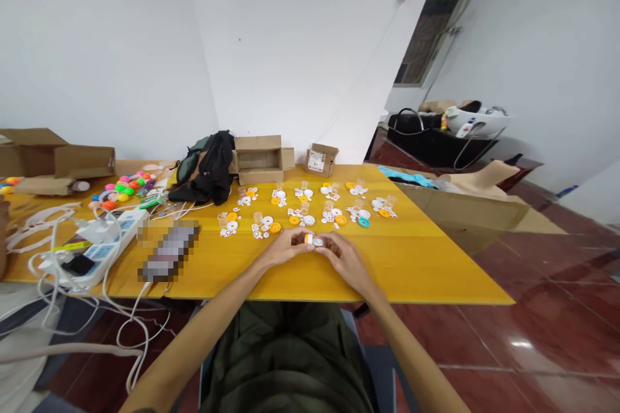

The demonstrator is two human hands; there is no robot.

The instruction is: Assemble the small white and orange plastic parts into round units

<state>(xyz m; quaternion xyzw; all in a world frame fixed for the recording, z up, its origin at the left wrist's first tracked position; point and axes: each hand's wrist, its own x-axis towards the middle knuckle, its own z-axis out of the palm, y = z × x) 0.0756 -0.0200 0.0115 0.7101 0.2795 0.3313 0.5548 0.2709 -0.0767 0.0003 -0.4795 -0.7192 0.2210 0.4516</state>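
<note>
My left hand (287,247) and my right hand (343,255) meet above the near half of the table, with fingers and thumbs closed around one small orange-and-white plastic piece (314,241). What kind of piece it is, I cannot make out; fingers cover its ends. Just beyond the hands, groups of small parts are spread in rows: clear plastic cups (258,217), orange discs (275,228), white discs (268,221) and little white pieces with holes (256,230). A turquoise disc (363,222) lies in a group to the right.
The yellow table (411,271) ends at the right above a red tiled floor. At left are a power strip (111,245) with tangled cables, a blurred-out phone (170,250), bright plastic balls (123,188) and a black bag (213,168). Cardboard boxes (260,175) stand by the wall.
</note>
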